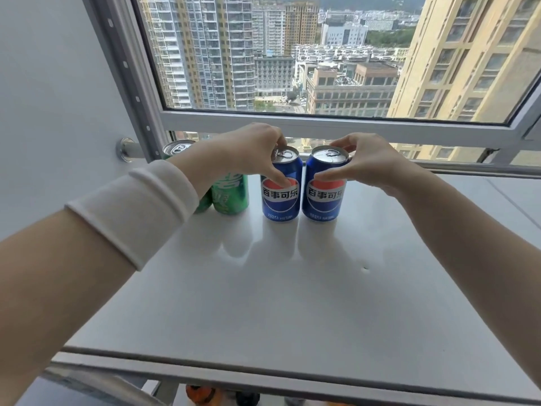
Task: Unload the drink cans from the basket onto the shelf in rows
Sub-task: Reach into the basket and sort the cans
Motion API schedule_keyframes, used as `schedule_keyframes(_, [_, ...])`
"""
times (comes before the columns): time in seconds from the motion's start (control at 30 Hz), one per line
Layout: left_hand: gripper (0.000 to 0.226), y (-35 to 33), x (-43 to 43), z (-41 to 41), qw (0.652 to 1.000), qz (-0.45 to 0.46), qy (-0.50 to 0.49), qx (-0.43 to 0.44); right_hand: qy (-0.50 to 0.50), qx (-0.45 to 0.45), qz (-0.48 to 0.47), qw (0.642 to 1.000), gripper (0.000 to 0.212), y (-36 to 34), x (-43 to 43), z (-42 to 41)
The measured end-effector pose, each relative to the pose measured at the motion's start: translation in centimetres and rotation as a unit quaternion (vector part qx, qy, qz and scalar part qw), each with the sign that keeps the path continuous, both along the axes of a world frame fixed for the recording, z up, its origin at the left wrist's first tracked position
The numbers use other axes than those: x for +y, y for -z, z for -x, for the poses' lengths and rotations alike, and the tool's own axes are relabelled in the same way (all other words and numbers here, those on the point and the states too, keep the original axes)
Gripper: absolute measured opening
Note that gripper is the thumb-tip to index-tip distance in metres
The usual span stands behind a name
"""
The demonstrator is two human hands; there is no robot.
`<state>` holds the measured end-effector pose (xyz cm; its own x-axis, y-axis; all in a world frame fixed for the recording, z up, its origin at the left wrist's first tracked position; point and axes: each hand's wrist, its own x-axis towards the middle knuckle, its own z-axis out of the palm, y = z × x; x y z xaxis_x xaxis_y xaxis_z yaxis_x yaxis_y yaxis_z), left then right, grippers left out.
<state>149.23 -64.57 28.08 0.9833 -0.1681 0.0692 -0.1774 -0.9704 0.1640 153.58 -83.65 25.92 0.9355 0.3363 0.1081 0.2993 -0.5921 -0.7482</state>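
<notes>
Two blue Pepsi cans stand upright side by side at the back of the white shelf top. My left hand grips the left blue can from above, thumb on its front and fingers behind its rim. My right hand grips the right blue can the same way. To the left stand two green cans; one green can is beside the blue pair, and the other green can is mostly hidden behind my left forearm. The basket is out of view.
A large window with a grey frame rises directly behind the cans. A white wall closes the left side, with a metal rail fitting on it. Dark and orange objects show below the shelf's front edge.
</notes>
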Motion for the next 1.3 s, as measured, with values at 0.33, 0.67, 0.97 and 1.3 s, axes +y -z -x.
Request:
schedule_keyframes(0.33, [0.078, -0.4, 0.6, -0.3, 1.0, -0.01, -0.014, 0.007, -0.004, 0.026, -0.002, 1.0, 0.077, -0.1, 1.1, -0.5])
schedule_keyframes(0.67, [0.073, -0.6, 1.4, -0.1, 0.999, -0.018, -0.025, 0.011, -0.006, 0.035, -0.01, 0.999, 0.075, -0.1, 2.4, -0.7])
schedule_keyframes(0.97, [0.077, -0.3, 1.5, 0.0, 1.0, -0.016, -0.024, 0.012, -0.008, 0.034, -0.008, 0.999, 0.076, -0.1, 2.9, -0.6])
schedule_keyframes(1.3, [0.081, -0.1, 1.5, -0.1, 0.999, -0.026, -0.03, 0.023, 0.001, 0.035, -0.001, 0.999, 0.074, -0.1, 2.9, -0.4])
